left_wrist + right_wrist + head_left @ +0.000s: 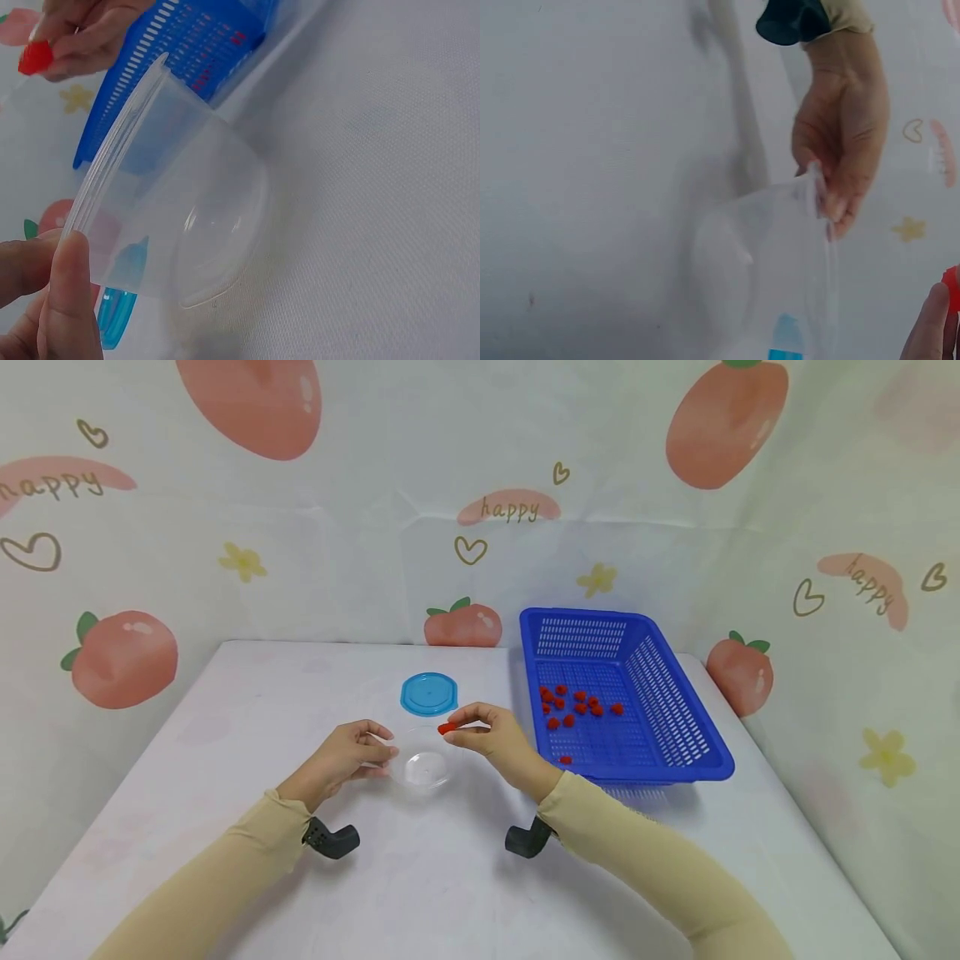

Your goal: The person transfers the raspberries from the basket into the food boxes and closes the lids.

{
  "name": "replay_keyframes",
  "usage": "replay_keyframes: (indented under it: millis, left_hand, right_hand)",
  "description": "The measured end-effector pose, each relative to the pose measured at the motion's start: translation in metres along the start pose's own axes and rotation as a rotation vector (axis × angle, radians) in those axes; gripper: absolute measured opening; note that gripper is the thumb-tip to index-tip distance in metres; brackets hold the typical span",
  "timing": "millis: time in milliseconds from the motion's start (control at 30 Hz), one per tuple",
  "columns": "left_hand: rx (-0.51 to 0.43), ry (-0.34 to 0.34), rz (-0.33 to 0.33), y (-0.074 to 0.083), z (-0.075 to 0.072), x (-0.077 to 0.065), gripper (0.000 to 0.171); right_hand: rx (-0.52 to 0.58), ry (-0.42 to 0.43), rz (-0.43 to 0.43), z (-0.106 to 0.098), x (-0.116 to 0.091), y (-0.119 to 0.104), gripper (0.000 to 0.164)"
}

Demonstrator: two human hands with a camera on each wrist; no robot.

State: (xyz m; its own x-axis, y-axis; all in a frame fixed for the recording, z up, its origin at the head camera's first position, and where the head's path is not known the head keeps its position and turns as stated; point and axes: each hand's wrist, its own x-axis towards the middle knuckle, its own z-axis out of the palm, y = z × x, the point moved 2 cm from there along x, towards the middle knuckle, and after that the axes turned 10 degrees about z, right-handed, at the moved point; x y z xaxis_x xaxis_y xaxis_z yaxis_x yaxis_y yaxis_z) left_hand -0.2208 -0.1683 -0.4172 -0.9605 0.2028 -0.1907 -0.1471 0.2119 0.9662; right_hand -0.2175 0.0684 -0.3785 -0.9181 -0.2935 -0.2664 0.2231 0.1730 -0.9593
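Note:
A clear plastic bowl (pixel 424 770) is in front of me in the head view. My left hand (pixel 343 758) grips its rim between thumb and fingers. In the left wrist view the bowl (pixel 202 202) stands close over the white table, and nothing shows inside it. A small red berry (pixel 446 727) is pinched between the thumb and fingertips of my right hand (pixel 504 745), just above the bowl's right rim. Seen from the left wrist, the berry (pixel 35 58) is bright red and stays outside the bowl's opening.
A blue slotted basket (pixel 678 714) stands at the right with several red berries (pixel 580 697) spread over its left side. Behind the bowl lies a blue lid (pixel 429 693). A printed cloth (pixel 360 568) hangs along the back of the white table (pixel 427 893).

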Motion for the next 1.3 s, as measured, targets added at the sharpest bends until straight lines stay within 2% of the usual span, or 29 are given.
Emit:
replay_keyframes:
  millis: [267, 733, 1300]
  left_hand:
    - [0.011, 0.002, -0.003, 0.001, 0.000, 0.000, 0.045]
    - [0.015, 0.009, -0.013, 0.001, 0.000, 0.000, 0.045]
    - [0.049, 0.037, -0.038, 0.002, 0.002, 0.001, 0.045]
  right_hand:
    - [-0.051, 0.033, 0.024, 0.011, 0.010, 0.013, 0.022]
    - [-0.099, 0.065, 0.019, 0.011, 0.020, 0.019, 0.021]
    - [-0.100, 0.064, 0.010, 0.011, 0.019, 0.019, 0.022]
